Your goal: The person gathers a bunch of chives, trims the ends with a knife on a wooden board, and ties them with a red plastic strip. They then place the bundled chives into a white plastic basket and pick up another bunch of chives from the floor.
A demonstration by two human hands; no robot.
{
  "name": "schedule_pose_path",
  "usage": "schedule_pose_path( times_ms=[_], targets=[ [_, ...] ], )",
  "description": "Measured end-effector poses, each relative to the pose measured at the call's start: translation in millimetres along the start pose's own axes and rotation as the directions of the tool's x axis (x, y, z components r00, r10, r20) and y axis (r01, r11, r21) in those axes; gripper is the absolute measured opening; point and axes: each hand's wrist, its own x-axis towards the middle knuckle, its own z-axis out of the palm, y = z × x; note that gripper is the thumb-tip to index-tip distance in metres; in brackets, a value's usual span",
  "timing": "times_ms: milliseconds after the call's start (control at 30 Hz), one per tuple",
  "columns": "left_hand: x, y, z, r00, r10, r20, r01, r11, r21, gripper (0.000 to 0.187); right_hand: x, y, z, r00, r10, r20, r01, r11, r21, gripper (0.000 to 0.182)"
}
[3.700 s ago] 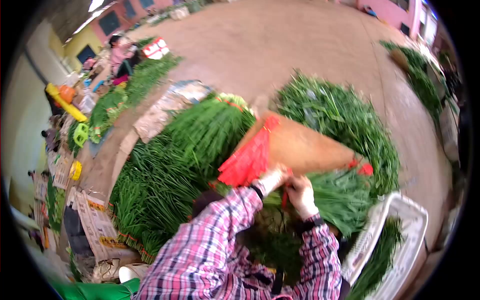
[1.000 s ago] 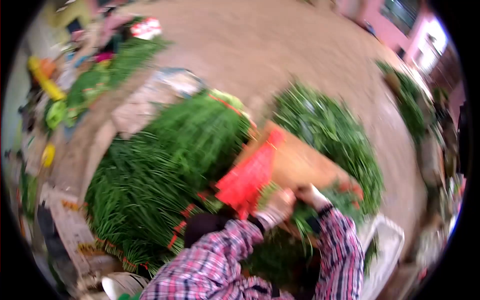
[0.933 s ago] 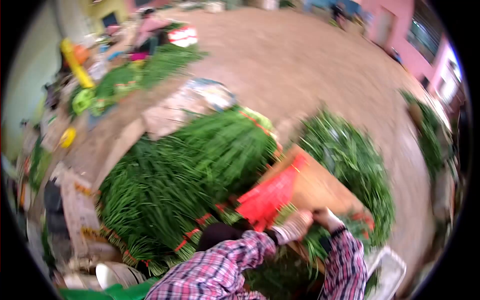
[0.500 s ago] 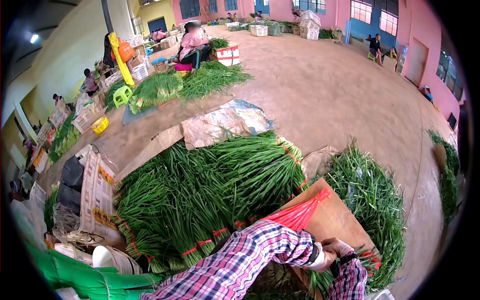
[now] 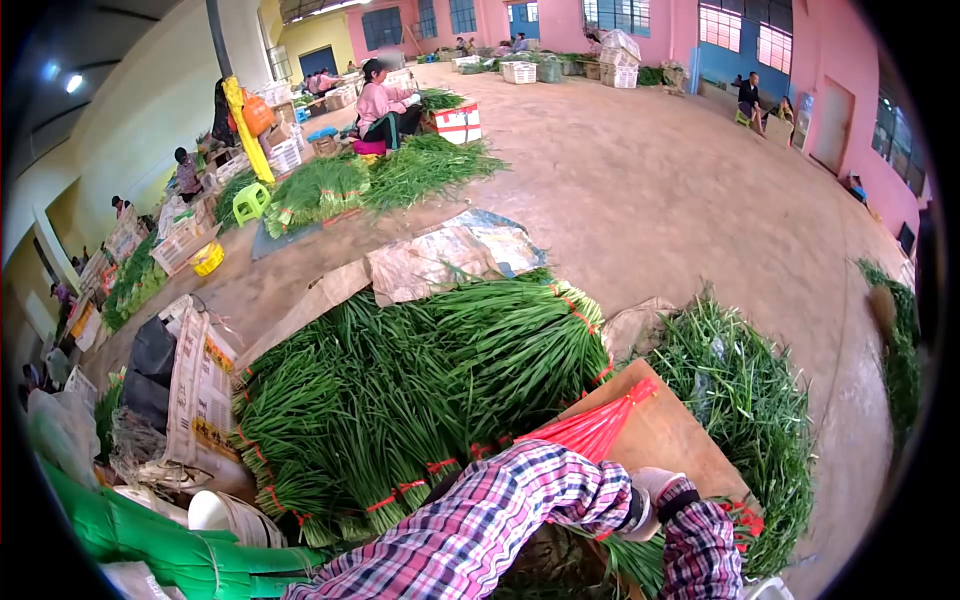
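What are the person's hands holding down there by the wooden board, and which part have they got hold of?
It cannot be told: both hands meet at the board's near edge beside the red ties, mostly hidden by the plaid sleeves.

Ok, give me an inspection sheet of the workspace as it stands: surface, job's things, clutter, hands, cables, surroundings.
Surface: brown board, tilted, over a bare floor.
Job's things: red ties lying on the board; tied chive bundles stacked to the left; loose greens heaped to the right.
Clutter: printed sacks, paper sheets, white bucket.
Hands: left hand and right hand close together at the board's near edge, partly hidden by plaid sleeves; what they grip cannot be told.
Cables: nothing seen.
Surroundings: seated person with more greens, crates, pink walls.
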Motion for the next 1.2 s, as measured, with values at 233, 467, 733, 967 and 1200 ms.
schedule_pose_path(
  times_ms=[233,467,733,967,1200],
  targets=[
    [-26,10,-18,0.998,-0.004,0.065,-0.006,0.986,0.164,0.025,-55,-24,1,0.499,0.155,-0.852,0.322,0.88,0.349,0.013],
    [-53,-4,-65,0.977,-0.143,0.159,0.156,0.985,-0.073,0.022,-103,-82,131,0.055,0.81,-0.584,0.712,0.378,0.592,0.013],
    [-42,-8,-68,0.83,-0.37,0.418,0.479,0.857,-0.19,0.021,-36,-114,156,-0.23,0.575,-0.785,-0.095,0.789,0.606,0.033],
    [-37,-35,-44,0.835,-0.347,0.428,0.502,0.8,-0.329,0.013,-25,-100,162,-0.277,0.509,-0.815,-0.23,0.789,0.571,0.018],
    [-92,-49,-24,0.967,-0.182,0.181,0.247,0.472,-0.846,0.026,-41,-74,145,0.006,0.491,-0.871,-0.374,0.809,0.453,0.012]
  ],
)
